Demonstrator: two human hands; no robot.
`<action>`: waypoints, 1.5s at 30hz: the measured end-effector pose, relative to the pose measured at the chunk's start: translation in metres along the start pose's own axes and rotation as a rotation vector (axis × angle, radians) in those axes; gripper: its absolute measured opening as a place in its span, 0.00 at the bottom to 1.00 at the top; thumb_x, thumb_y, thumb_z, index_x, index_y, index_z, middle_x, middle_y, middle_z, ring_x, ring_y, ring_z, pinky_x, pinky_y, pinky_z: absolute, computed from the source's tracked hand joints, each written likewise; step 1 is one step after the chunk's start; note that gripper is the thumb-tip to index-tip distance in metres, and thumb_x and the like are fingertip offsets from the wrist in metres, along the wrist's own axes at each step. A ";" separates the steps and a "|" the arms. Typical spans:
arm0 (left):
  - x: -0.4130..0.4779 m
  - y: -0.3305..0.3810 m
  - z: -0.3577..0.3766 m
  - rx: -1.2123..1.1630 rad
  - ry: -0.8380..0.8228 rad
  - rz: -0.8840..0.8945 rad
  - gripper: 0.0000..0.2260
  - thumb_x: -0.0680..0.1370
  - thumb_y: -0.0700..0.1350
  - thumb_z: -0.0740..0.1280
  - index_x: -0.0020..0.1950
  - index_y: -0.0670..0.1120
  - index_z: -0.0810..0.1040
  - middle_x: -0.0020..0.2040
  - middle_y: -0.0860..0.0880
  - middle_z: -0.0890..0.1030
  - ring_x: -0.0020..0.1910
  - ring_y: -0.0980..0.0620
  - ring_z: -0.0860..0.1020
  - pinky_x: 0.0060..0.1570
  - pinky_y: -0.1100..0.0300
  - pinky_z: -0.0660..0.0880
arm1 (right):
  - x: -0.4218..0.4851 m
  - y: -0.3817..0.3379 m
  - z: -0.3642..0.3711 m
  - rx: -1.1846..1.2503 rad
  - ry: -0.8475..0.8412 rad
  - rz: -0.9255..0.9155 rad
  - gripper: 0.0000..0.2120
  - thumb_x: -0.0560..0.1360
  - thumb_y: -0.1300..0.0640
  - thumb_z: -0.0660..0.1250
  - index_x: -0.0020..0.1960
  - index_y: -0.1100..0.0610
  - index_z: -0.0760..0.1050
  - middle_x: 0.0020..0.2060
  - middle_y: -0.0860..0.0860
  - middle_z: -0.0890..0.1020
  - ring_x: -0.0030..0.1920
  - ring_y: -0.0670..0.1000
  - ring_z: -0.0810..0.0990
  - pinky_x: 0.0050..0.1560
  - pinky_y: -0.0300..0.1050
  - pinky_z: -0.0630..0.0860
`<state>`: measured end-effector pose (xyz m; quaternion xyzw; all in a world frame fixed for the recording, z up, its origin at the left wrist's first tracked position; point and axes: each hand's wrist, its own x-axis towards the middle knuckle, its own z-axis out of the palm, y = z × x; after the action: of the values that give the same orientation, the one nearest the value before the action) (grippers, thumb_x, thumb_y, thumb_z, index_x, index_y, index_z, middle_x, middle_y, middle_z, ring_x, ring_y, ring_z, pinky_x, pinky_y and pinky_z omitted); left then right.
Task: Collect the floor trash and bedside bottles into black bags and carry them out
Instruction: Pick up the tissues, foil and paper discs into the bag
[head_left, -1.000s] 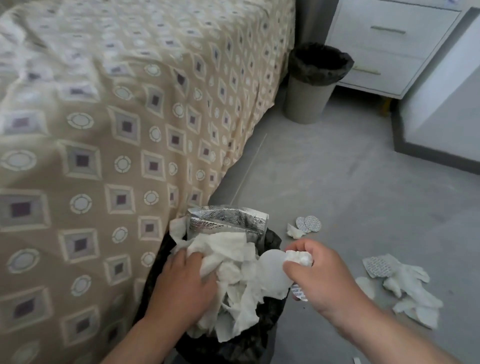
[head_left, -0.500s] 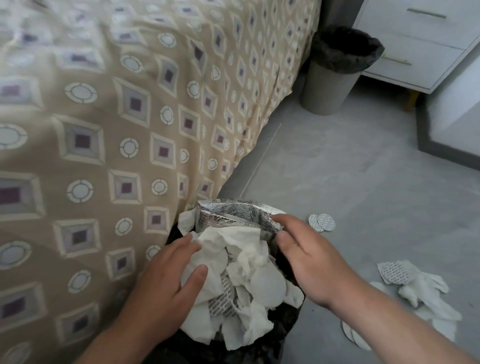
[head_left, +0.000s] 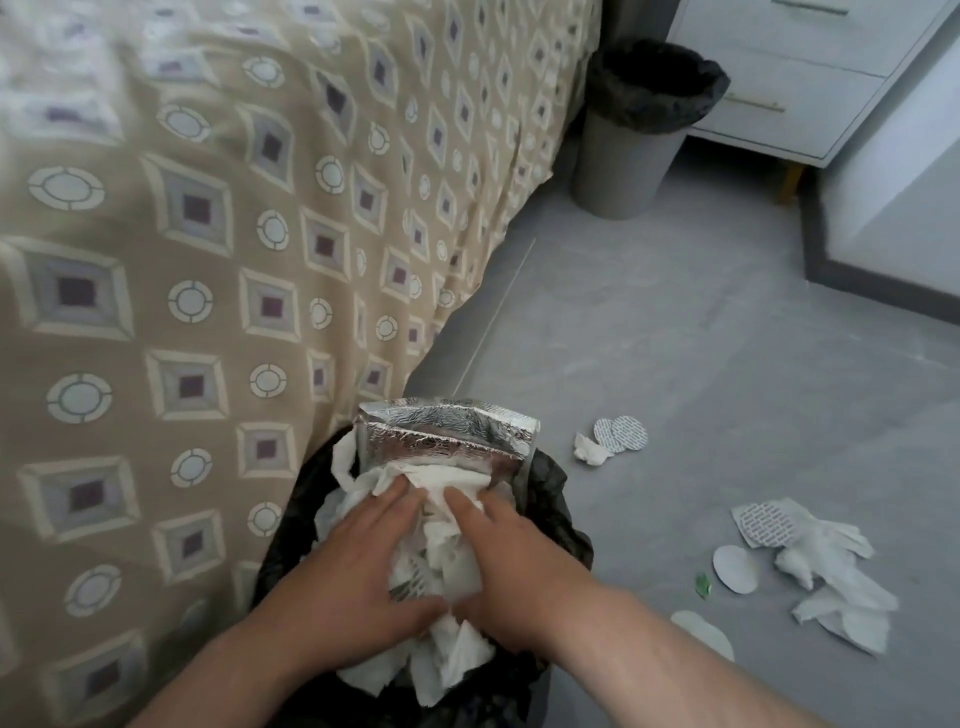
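A black bag (head_left: 558, 525) stands open beside the bed, stuffed with crumpled white tissues (head_left: 447, 566) and a silver foil pouch (head_left: 447, 436) at its far rim. My left hand (head_left: 358, 566) and my right hand (head_left: 514, 566) both lie flat on the tissues, fingers spread, pressing on the pile. Loose trash lies on the grey floor to the right: round white pads with a tissue scrap (head_left: 618, 436), and a larger heap of tissues and pads (head_left: 810, 566). No bottles are in sight.
The bed with a beige patterned cover (head_left: 208, 260) fills the left side. A grey bin with a black liner (head_left: 639, 130) stands at the bed's far corner. Beyond it are white drawers (head_left: 779, 88) and a wall with a dark skirting (head_left: 883, 280).
My right hand dropped the tissue it held into the bag. Both hands have come together on top of the pile, flattened on it. The view has shifted slightly left.
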<state>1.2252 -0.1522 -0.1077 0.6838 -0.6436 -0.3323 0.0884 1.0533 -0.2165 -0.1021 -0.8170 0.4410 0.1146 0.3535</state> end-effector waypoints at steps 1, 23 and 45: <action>-0.004 -0.001 -0.005 0.003 0.035 0.014 0.49 0.58 0.77 0.56 0.75 0.62 0.45 0.72 0.67 0.41 0.74 0.66 0.43 0.71 0.66 0.48 | -0.007 0.001 -0.006 0.023 0.023 -0.001 0.46 0.72 0.48 0.70 0.77 0.43 0.40 0.77 0.49 0.48 0.76 0.54 0.56 0.73 0.48 0.61; 0.285 0.183 0.170 0.384 -0.201 -0.118 0.31 0.76 0.50 0.59 0.76 0.54 0.49 0.77 0.41 0.42 0.75 0.36 0.44 0.70 0.38 0.57 | -0.173 0.306 0.043 0.240 0.044 0.552 0.26 0.78 0.47 0.59 0.74 0.46 0.57 0.70 0.46 0.67 0.69 0.46 0.68 0.65 0.37 0.62; 0.214 0.195 0.257 0.546 -0.459 -0.110 0.37 0.76 0.41 0.58 0.77 0.53 0.39 0.76 0.37 0.36 0.74 0.33 0.44 0.72 0.42 0.54 | -0.080 0.383 0.003 0.022 -0.117 0.717 0.53 0.69 0.46 0.72 0.76 0.43 0.34 0.76 0.57 0.33 0.75 0.69 0.38 0.73 0.62 0.51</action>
<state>0.9090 -0.3049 -0.2697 0.6232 -0.6740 -0.2975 -0.2623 0.7006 -0.3015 -0.2470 -0.5988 0.6797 0.2729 0.3241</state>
